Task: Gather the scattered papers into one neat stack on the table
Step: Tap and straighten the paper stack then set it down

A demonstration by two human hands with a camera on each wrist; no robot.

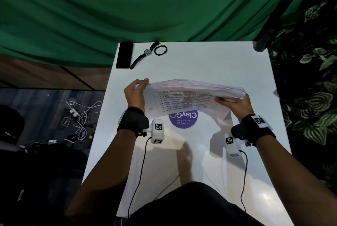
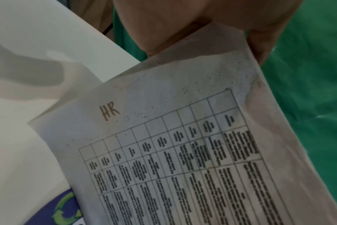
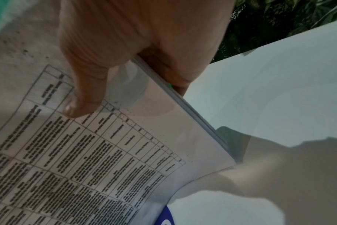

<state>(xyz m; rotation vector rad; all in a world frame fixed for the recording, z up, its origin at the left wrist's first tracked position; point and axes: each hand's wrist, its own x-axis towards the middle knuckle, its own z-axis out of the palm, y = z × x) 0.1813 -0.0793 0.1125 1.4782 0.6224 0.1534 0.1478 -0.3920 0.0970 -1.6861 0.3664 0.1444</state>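
Observation:
A thick stack of printed papers (image 1: 187, 98) stands tilted on its near long edge on the white table (image 1: 209, 61), its face with a printed grid toward me. My left hand (image 1: 135, 91) grips the stack's left end, thumb at the top corner. My right hand (image 1: 235, 104) grips the right end, thumb laid on the front sheet. In the left wrist view the front sheet (image 2: 164, 144) bears a handwritten "HR". In the right wrist view my thumb (image 3: 83, 94) presses the paper stack (image 3: 106, 152), and the fingers wrap behind its edge.
A black phone (image 1: 124, 55), a wristwatch (image 1: 145, 54) and a bead bracelet (image 1: 160, 50) lie at the table's far left corner. A round purple sticker (image 1: 183, 119) sits under the stack. Green cloth hangs behind; plants stand at the right; cables lie on the floor left.

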